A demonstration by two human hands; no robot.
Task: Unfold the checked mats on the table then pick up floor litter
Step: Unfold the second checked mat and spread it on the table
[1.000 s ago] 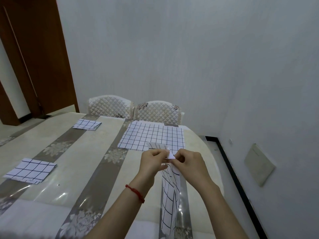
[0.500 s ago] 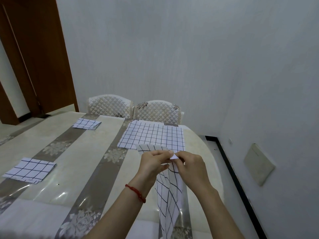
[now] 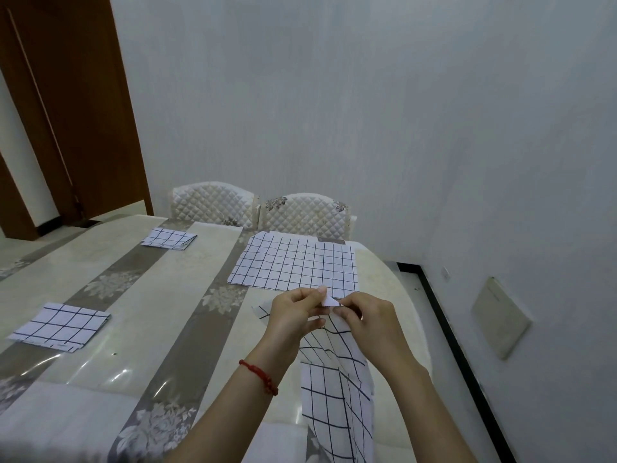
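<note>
While both hands pinch its top corner, the held mat (image 3: 337, 389) hangs above the counter (image 3: 140, 295), its lower end cut off by the frame. Left hand (image 3: 293, 315) and right hand (image 3: 367, 324) meet there, fingers curled on the cloth. Four checked mats show: this one, one spread flat (image 3: 293, 265), two folded (image 3: 60, 325) (image 3: 168, 238). Two chairs (image 3: 213, 203) (image 3: 305, 213) stand behind.

Held checked mat (image 3: 337, 389) opening wider than a second ago; left hand (image 3: 293, 312) and right hand (image 3: 367, 320) peeling its top corner apart, layers fanning lower down.
</note>
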